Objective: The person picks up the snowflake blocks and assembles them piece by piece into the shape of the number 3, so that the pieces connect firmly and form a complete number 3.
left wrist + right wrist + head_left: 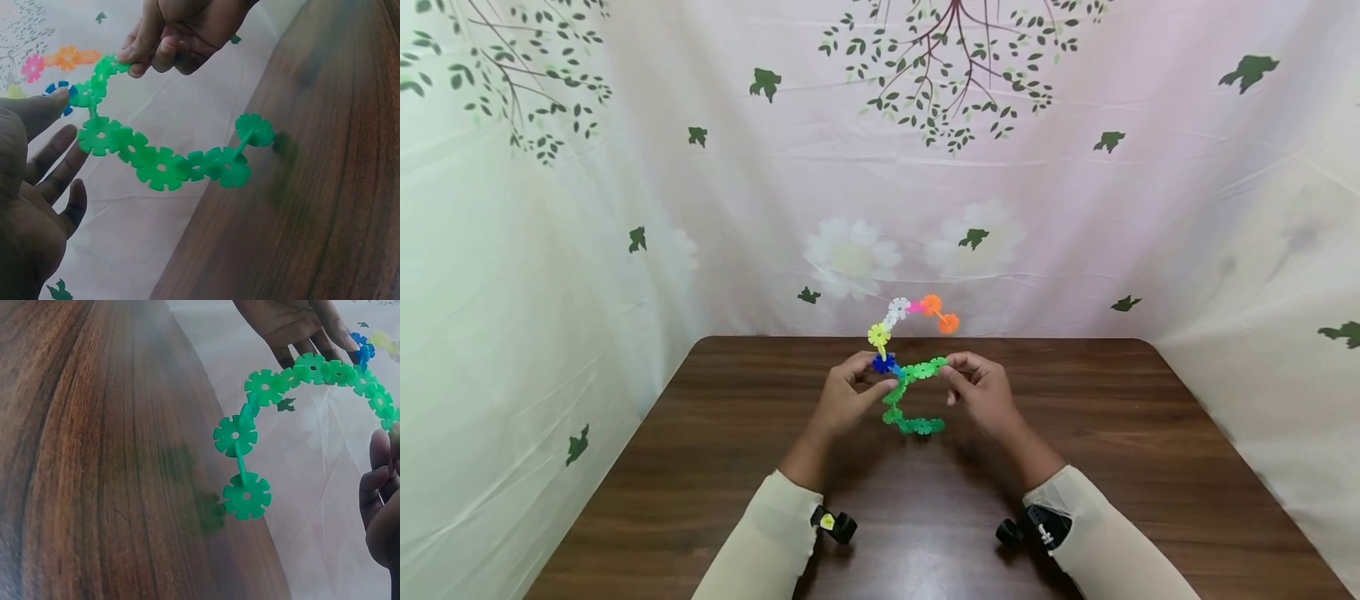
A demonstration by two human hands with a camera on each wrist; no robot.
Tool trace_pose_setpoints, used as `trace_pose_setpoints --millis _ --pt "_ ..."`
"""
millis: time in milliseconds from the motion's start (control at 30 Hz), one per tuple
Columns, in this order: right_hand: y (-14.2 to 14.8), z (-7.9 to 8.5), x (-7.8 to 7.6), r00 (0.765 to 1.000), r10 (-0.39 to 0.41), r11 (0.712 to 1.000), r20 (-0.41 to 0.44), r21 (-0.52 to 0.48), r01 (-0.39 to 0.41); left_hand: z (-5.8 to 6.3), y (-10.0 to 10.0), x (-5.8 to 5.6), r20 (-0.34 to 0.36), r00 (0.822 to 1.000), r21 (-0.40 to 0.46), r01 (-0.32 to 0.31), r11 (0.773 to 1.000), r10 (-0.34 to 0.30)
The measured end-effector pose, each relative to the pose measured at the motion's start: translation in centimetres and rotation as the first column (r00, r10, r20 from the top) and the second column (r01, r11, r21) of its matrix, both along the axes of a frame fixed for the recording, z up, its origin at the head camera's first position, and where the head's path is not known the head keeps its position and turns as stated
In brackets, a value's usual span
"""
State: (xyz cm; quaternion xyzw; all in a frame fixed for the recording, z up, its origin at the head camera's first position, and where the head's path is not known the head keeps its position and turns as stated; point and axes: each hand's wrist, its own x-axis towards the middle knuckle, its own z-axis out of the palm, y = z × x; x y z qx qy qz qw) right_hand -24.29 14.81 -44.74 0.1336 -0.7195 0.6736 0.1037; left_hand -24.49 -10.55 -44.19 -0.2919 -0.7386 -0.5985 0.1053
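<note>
Both hands hold up a chain of interlocking plastic snowflake discs above the table. In the head view, my left hand [847, 396] pinches it at the dark blue disc [882, 364]. My right hand [987, 392] grips the tip of a short green branch [922, 369] between thumb and fingers. From the blue disc the upper part curves up through a yellow disc [878, 335], white discs [898, 309] and a pink one to orange discs [949, 323]. Below, a longer green strand [161, 167] bends into a hook, its end disc [247, 495] hanging free over the wood.
The brown wooden table [715, 492] has reflections on its glossy top. Behind and at both sides hangs a pale curtain [737, 208] printed with leaves, birds and flowers. Each sleeve carries a black strap with a small wrist device, such as the right one [1048, 527].
</note>
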Motion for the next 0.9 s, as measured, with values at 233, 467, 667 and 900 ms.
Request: trace_pose_setpoints --millis 233,467,667,900 --pt "-0.1 0.2 0.0 1.0 -0.008 0.998 0.019 -0.055 0.009 -0.1 0.5 -0.2 0.11 0.991 -0.003 0.073 0.997 -0.073" --pt "-0.3 -0.2 -0.2 0.999 0.021 0.998 0.039 -0.058 -0.019 -0.4 0.8 0.1 0.182 0.978 0.038 0.094 0.995 -0.099" --pt "-0.4 -0.3 -0.3 0.999 0.016 0.998 0.042 -0.062 -0.014 -0.2 1.0 0.2 0.196 0.975 0.08 0.088 0.993 -0.102" --pt "-0.5 -0.2 -0.2 1.0 0.009 0.999 0.021 -0.04 -0.008 -0.3 1.3 0.2 0.152 0.987 0.099 0.031 0.995 -0.046"
